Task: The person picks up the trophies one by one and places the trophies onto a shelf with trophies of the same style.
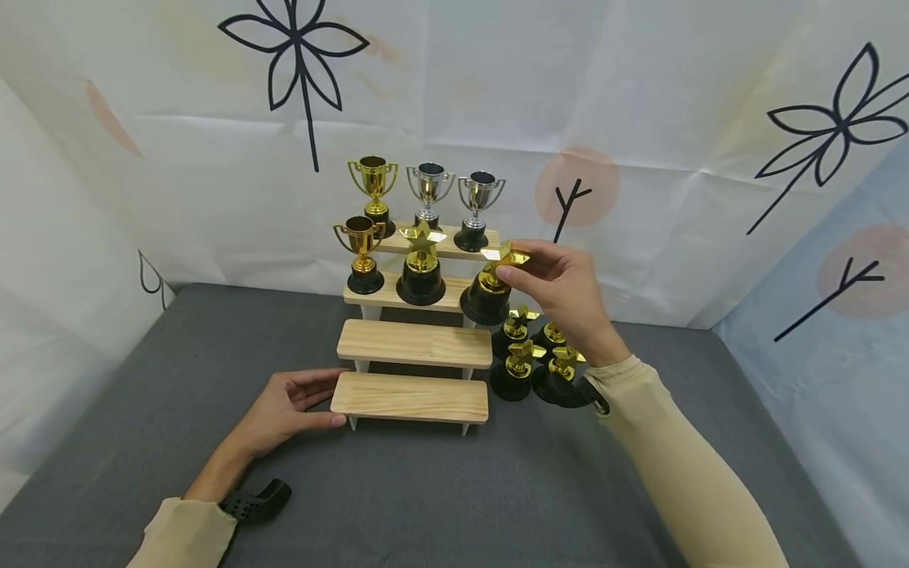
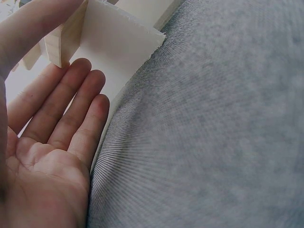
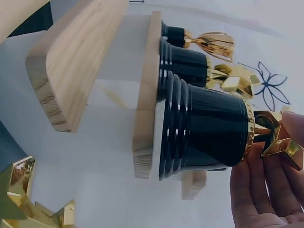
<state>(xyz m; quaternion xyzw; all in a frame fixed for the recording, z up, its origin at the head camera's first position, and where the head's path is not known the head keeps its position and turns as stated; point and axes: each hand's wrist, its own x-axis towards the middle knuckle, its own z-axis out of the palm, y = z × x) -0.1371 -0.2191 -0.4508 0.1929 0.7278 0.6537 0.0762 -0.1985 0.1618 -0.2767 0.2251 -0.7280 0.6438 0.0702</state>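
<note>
My right hand (image 1: 568,288) pinches the gold star of a star trophy (image 1: 487,304) between thumb and fingers. The trophy's black base is right at the right end of the second-highest shelf (image 1: 454,290) and leans a little in the head view. Beside it on that shelf stand another star trophy (image 1: 421,276) and a gold cup trophy (image 1: 365,268). My left hand (image 1: 291,410) is at the left end of the lowest shelf (image 1: 412,397) of the wooden stand, its fingers extended along the white side support (image 2: 111,47) and its thumb near the front corner.
On the top shelf (image 1: 398,241) are a gold cup (image 1: 373,185) and two silver cups (image 1: 429,189). Several star trophies (image 1: 511,379) stand on the grey cloth right of the stand, under my right forearm. A patterned white cloth (image 1: 461,87) hangs close behind.
</note>
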